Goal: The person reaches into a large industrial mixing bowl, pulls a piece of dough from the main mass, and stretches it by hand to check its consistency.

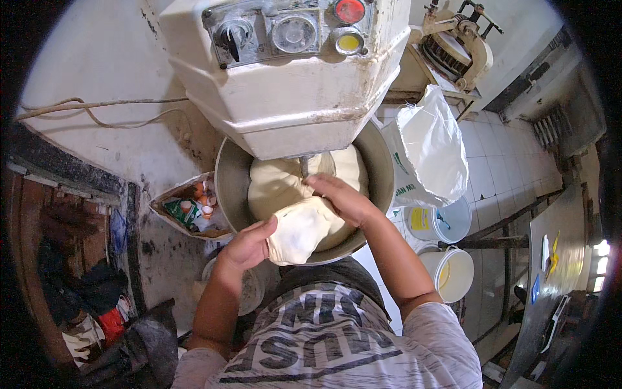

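A thin, stretched sheet of pale dough spans between my two hands, over the near edge of a deep metal mixing bowl. My left hand grips its left edge, thumb on top. At its upper right, my right hand is closed on the dough, with its fingers pointing toward the mixer's metal shaft; their undersides are hidden. A large, smooth mass of dough fills much of the bowl behind the sheet. The shaft reaches down into this mass.
The mixer's white head overhangs the bowl, with a control panel on its front. A bag of eggshells and wrappers stands left. Right are a white sack, buckets and a table; a round-headed machine stands behind.
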A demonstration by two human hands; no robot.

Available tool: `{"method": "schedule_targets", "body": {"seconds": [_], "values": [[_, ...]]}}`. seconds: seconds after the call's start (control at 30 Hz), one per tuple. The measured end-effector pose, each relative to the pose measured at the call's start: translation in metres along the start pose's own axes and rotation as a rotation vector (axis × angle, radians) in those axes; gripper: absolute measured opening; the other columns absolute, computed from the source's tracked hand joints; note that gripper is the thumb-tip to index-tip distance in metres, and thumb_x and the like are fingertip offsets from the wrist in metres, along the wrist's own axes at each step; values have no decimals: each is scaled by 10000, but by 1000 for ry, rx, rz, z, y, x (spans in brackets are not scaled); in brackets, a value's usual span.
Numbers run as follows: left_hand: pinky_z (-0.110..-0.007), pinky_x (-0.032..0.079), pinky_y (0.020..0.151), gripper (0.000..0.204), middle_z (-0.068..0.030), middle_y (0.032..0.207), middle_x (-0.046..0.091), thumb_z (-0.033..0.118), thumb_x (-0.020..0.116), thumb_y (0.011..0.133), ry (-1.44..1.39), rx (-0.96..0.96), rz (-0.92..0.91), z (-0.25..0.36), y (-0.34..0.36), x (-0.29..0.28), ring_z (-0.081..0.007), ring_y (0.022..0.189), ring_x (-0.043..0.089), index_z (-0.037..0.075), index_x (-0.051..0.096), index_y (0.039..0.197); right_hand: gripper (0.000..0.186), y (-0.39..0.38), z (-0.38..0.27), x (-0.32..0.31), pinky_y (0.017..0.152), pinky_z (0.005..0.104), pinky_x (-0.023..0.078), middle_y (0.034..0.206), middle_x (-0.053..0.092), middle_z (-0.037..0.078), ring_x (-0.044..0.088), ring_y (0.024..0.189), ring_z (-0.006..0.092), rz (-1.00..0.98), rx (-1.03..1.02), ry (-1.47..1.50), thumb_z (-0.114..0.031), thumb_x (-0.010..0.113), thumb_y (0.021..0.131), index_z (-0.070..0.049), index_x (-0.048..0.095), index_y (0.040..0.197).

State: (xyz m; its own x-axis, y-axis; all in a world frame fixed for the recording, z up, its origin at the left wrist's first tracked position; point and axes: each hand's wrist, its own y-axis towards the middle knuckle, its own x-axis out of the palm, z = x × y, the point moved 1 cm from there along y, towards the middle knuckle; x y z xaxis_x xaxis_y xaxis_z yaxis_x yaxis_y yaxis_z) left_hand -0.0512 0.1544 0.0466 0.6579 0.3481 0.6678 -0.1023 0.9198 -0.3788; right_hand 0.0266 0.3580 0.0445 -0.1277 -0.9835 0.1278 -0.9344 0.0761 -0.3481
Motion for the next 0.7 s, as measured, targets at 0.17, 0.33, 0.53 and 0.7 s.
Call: {"method": "schedule_targets", "body": {"seconds": [0.17,0.33,0.53,0.7], "values": [[-427,336,1012,603,-150,1342,387,418,342,930,-103,116,4,-1,0,3,-270,1221,415,19,222,1366,508,3,47,2,786,293,402,892,517,39,501,898,143,433,65,245,-531,515,832,-77,539,1059],[-461,319,1018,615,-155,1351,373,438,341,926,-285,284,57,3,1,6,-298,1238,386,24,223,1365,767,-7,70,35,926,386,390,1242,473,129,460,1135,240,-75,362,602,-638,361,844,3,418,1261],[-453,305,1026,660,-164,1362,356,492,308,917,-429,376,-26,3,0,0,-305,1246,371,12,232,1363,387,-18,30,32,875,321,473,1137,567,100,571,1020,182,54,-8,827,-270,482,917,-8,457,1201],[-456,275,1039,728,-172,1377,332,552,291,895,-434,380,-28,5,-2,-5,-318,1267,335,2,224,1367,443,-27,11,28,918,319,433,1189,539,84,532,1077,181,128,-37,852,-330,475,910,-32,443,1235]]}}
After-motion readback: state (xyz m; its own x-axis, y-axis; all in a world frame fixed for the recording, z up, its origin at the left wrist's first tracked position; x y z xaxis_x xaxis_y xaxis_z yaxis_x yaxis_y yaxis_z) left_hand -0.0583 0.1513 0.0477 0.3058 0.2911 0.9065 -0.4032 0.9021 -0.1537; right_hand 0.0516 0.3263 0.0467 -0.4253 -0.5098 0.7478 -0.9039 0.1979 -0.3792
